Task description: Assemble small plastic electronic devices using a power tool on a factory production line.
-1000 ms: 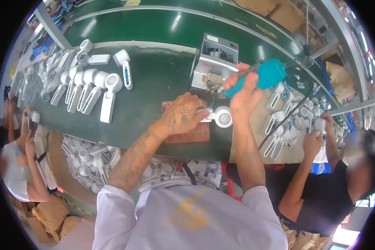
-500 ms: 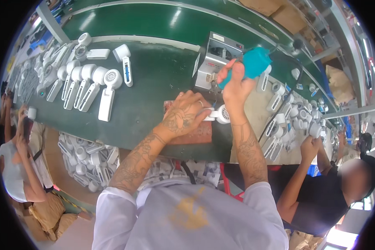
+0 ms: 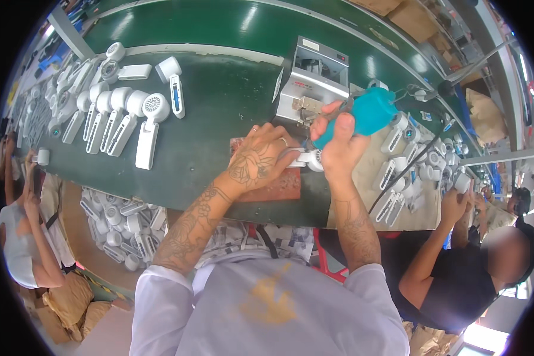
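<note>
A teal powered screwdriver [image 3: 374,111] is gripped in my right hand [image 3: 342,142], its narrow end angled down to the left. Just beneath that end lies a white handheld fan [image 3: 305,158], with its round grille partly behind my right hand. The fingers of my left hand [image 3: 260,155] are closed on the fan's handle, pressing it down over a reddish-brown mat [image 3: 273,191]. Whether the screwdriver's bit touches the fan is hidden by my right hand.
A grey metal machine, maybe a screw feeder [image 3: 310,83], stands just beyond my hands. White fans [image 3: 147,139] line the green bench at left; more lie on cardboard at right [image 3: 397,178]. A carton of fans [image 3: 121,228] sits below. A co-worker [image 3: 457,267] works at right.
My right hand has brought the screwdriver down and closer to the fan. My left hand keeps its hold on the fan. The whole view has shifted slightly.
</note>
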The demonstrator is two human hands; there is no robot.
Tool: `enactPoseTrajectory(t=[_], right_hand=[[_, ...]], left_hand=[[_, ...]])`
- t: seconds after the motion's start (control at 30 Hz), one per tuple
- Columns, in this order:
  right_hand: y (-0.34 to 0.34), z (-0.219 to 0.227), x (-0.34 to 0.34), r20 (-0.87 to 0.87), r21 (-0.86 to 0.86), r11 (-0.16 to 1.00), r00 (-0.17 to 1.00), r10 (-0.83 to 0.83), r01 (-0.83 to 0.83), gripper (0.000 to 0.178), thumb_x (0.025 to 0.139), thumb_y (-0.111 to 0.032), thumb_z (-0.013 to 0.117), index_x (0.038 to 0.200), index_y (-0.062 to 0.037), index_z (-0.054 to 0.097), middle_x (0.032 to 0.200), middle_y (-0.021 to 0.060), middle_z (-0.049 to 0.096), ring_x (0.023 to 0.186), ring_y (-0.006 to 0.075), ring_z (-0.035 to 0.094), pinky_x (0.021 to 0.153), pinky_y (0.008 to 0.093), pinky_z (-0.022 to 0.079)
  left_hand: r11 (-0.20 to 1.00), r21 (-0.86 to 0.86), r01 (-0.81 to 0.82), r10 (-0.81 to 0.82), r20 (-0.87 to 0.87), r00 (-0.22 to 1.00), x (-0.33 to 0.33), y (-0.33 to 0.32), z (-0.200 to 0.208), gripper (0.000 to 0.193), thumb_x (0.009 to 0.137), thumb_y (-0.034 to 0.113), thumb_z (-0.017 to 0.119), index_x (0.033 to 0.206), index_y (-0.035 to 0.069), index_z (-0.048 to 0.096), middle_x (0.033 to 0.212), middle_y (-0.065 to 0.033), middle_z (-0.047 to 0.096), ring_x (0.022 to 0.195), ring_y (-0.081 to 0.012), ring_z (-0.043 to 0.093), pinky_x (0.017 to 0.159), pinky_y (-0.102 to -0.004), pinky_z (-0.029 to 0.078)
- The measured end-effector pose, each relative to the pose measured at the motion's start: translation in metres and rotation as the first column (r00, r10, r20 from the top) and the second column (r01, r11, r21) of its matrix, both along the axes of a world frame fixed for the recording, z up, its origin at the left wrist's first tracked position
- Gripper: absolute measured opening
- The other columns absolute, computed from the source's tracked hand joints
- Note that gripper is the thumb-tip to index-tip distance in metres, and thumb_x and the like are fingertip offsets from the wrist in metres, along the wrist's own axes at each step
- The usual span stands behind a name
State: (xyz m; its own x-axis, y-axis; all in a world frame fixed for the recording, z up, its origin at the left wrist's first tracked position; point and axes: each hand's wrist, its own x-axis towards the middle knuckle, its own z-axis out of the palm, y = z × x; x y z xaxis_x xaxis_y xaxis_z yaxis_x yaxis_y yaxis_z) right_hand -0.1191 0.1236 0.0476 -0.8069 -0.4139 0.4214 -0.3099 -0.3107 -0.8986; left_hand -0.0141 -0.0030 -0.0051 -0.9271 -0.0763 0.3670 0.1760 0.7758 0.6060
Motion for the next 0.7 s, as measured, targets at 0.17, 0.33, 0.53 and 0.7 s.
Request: enactPoseTrajectory(t=[0.17,0.33,0.53,0.7], right_hand=[[0.001,-0.001,0.001,0.045,-0.112,0.993,0.998,0.044,-0.039,0.034,0.099,-0.029,0.063,0.101,0.0036,0.058,0.070,0.0046,0.058,0.060,0.0134,0.057,0.055,0.0278,0.047],[0.000,-0.019,-0.002,0.029,-0.033,0.998,0.998,0.049,-0.048,0.050,0.098,-0.047,0.061,0.098,0.0022,0.053,0.069,0.0072,0.053,0.059,0.0176,0.054,0.055,0.0327,0.048],[-0.002,-0.018,0.001,0.034,-0.025,0.999,0.999,0.040,-0.039,0.042,0.101,-0.040,0.058,0.093,0.0001,0.051,0.070,0.0077,0.053,0.060,0.0172,0.054,0.055,0.0333,0.047],[-0.004,-0.015,-0.005,0.067,0.064,0.998,0.998,-0.024,0.019,0.043,0.102,-0.043,0.056,0.096,0.0001,0.053,0.069,0.0067,0.054,0.058,0.0169,0.055,0.054,0.0313,0.046]], left_hand=[[1.000,0.017,-0.002,0.002,0.022,1.000,0.000,0.000,-0.001,0.020,0.091,0.025,0.065,0.101,0.008,0.073,0.103,-0.0045,0.063,0.095,-0.0282,0.057,0.090,-0.0436,0.043],[1.000,0.012,-0.008,0.008,0.014,1.000,-0.002,0.002,-0.003,0.023,0.092,0.027,0.063,0.093,0.007,0.074,0.099,-0.0059,0.062,0.095,-0.0272,0.057,0.089,-0.0445,0.044],[0.998,-0.039,-0.048,0.046,-0.031,0.998,-0.001,0.004,0.000,0.019,0.091,0.023,0.066,0.095,0.005,0.070,0.098,-0.0066,0.060,0.094,-0.0281,0.057,0.088,-0.0472,0.046],[1.000,-0.005,-0.028,0.028,0.008,1.000,-0.001,0.003,0.001,0.022,0.092,0.025,0.064,0.092,0.004,0.070,0.099,-0.0073,0.060,0.096,-0.0291,0.058,0.089,-0.0481,0.046]])
